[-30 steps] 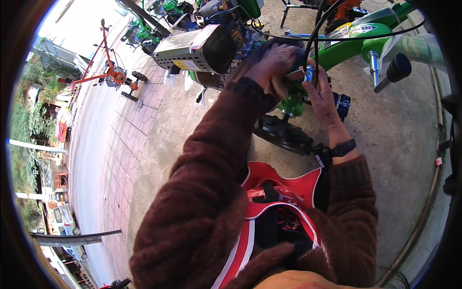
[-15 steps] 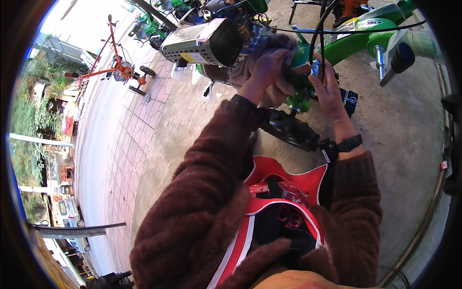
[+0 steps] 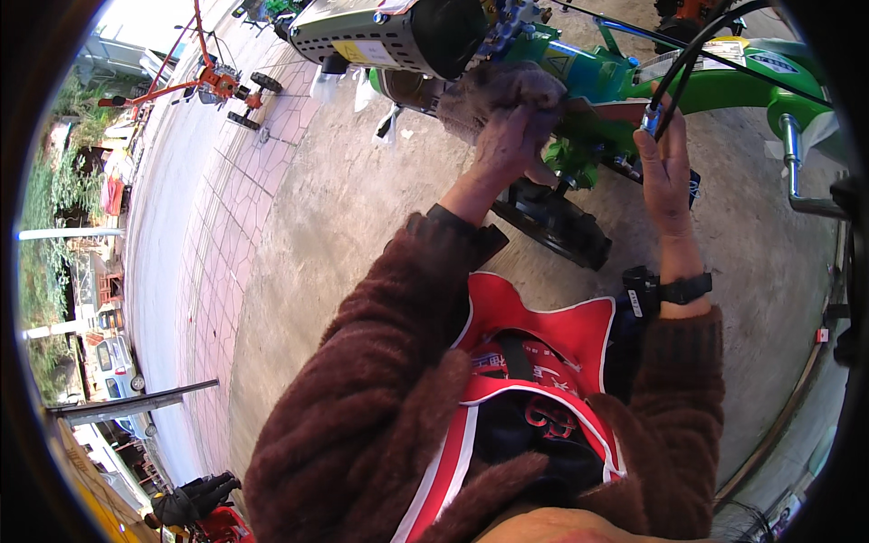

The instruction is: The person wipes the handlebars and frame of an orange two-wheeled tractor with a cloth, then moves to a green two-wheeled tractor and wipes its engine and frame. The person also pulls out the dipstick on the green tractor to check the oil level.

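My left hand (image 3: 509,145) is closed on a greyish-brown cloth (image 3: 496,90) and presses it against the green machine (image 3: 588,77), beside the engine. My right hand (image 3: 668,176) is raised on the right side of the machine. Its thumb and fingers close round a black cable at its shiny metal end fitting (image 3: 650,119); the far fingertips are partly hidden. Below both hands stands the machine's black tyre (image 3: 557,222). The engine's silencer with a slotted guard (image 3: 362,41) lies left of the cloth.
A curved green handle arm (image 3: 751,81) and a bent metal crank (image 3: 797,167) reach out at the right. Black cables cross above my right hand. An orange two-wheeled machine (image 3: 217,81) stands on the paving at the far left. A red-edged apron (image 3: 543,308) hangs on my front.
The view has shifted, so the machine's right part shows lower and farther right. My left hand has moved over the cloth, which looks more bunched. My right hand stays at the cable fitting.
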A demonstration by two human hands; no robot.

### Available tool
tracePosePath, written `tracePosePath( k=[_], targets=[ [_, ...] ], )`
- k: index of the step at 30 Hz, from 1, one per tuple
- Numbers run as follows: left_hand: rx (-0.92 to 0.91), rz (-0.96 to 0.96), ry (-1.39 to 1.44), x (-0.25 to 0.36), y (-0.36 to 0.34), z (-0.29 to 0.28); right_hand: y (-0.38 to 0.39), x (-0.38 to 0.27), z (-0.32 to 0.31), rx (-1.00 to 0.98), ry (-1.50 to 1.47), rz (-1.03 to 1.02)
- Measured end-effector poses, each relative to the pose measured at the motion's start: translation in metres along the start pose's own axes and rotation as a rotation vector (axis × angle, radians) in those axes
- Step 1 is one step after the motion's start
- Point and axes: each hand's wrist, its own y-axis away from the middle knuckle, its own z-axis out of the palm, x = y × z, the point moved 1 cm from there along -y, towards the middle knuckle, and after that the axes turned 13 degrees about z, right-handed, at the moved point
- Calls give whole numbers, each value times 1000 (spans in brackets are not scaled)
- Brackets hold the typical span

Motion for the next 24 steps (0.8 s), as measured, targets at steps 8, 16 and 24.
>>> tracePosePath(
  k=[8, 16, 24],
  targets=[
    [-367, -154, 504, 27, 34, 9, 0, 4, 0, 29, 45, -7],
    [734, -455, 643, -20, 16, -41, 0, 8, -1, 73, 130, -30],
    [423, -197, 81, -59, 4, -54, -1, 11, 0, 109, 186, -76]
  ],
)
